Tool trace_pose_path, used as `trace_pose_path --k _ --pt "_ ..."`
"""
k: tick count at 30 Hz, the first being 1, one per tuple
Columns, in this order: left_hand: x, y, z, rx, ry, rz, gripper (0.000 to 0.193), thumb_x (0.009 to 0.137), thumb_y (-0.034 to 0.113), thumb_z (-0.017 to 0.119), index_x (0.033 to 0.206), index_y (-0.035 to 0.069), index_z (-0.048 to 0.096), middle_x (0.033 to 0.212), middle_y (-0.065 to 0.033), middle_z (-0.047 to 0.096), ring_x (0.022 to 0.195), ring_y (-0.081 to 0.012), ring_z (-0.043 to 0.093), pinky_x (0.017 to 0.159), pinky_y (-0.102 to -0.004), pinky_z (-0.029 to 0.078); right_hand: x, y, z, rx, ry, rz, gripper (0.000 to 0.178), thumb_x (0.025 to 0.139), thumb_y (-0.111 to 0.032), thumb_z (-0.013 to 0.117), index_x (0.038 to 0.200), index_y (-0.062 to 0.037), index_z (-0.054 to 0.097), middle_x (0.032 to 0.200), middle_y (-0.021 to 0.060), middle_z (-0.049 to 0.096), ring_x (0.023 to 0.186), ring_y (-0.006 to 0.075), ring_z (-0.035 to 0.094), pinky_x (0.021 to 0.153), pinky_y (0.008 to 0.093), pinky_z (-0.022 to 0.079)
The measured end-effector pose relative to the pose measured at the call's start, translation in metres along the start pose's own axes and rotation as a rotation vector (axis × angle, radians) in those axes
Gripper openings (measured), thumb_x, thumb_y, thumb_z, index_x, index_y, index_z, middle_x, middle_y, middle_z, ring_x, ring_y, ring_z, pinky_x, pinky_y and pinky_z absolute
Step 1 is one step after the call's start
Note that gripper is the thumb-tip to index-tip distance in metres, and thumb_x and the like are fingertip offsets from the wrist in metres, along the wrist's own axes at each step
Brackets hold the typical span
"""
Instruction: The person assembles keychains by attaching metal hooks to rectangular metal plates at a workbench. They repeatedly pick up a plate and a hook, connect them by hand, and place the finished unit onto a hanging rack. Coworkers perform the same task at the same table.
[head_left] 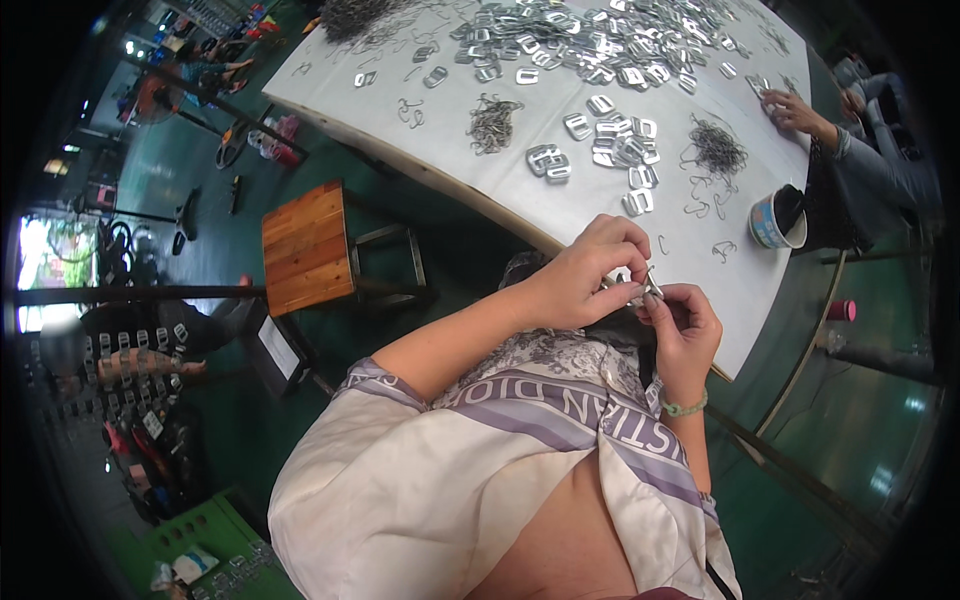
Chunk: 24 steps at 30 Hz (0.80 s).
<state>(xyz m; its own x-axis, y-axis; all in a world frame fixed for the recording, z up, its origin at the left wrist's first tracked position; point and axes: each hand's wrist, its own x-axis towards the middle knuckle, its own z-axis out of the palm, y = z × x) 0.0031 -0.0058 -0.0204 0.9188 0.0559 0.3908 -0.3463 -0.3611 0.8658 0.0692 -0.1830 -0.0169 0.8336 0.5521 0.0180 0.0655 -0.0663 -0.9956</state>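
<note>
My left hand [590, 272] and my right hand [684, 325] meet just off the front edge of the white table [590, 205]. Between their fingertips is a small shiny metal buckle [652, 284], pinched from both sides and partly covered by the fingers; a thin wire piece seems to be at it, too small to make out. On the table beyond my hands lies a small heap of silver buckles [626, 142]. Bent wire hooks [718, 148] form a tangled pile to its right, with another wire hook pile [492, 124] to its left.
A large heap of buckles [600, 40] covers the table's far part. At the right stands a paper tub [778, 218] with something dark inside. Another person's hand [793, 112] rests at the right edge. A wooden stool [308, 246] stands left of the table.
</note>
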Motion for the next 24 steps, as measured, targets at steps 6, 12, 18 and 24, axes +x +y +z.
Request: trace_pose_path --k 6,12,18,24 --pt "-0.007 0.001 -0.005 0.058 0.054 0.037 0.009 0.083 0.007 0.062 0.089 0.004 0.056 0.113 -0.0126 0.051 0.110 -0.0312 0.044 0.096 -0.0398 0.037 0.010 -0.004 0.009 -0.090 -0.064 -0.001 0.005 0.086 0.006 0.061 0.091 0.0072 0.060 0.080 0.0091 0.066 0.073 0.0122 0.065 0.067 0.0246 0.055" --pt "-0.009 0.008 -0.010 0.050 0.044 0.062 0.007 0.085 0.007 0.058 0.091 0.005 0.053 0.106 -0.0124 0.051 0.106 -0.0307 0.045 0.094 -0.0412 0.036 0.010 -0.001 0.012 -0.016 -0.116 -0.045 0.008 0.088 0.003 0.061 0.094 0.0071 0.058 0.083 0.0082 0.064 0.072 0.0112 0.062 0.067 0.0237 0.053" --pt "-0.020 0.016 -0.011 0.141 0.173 -0.072 0.012 0.087 0.010 0.056 0.098 0.005 0.052 0.090 -0.0116 0.057 0.088 -0.0320 0.054 0.085 -0.0413 0.040 0.015 -0.012 0.025 -0.059 -0.175 -0.066 0.007 0.088 0.001 0.063 0.091 0.0061 0.059 0.078 0.0059 0.064 0.070 0.0098 0.062 0.066 0.0225 0.050" --pt "-0.029 0.029 -0.012 0.167 0.396 0.008 0.013 0.087 0.004 0.054 0.099 0.004 0.050 0.087 -0.0100 0.056 0.082 -0.0274 0.056 0.077 -0.0367 0.044 0.021 -0.016 0.028 -0.003 -0.196 -0.132 0.008 0.085 0.003 0.063 0.091 0.0047 0.058 0.083 0.0077 0.062 0.072 0.0112 0.061 0.063 0.0230 0.048"
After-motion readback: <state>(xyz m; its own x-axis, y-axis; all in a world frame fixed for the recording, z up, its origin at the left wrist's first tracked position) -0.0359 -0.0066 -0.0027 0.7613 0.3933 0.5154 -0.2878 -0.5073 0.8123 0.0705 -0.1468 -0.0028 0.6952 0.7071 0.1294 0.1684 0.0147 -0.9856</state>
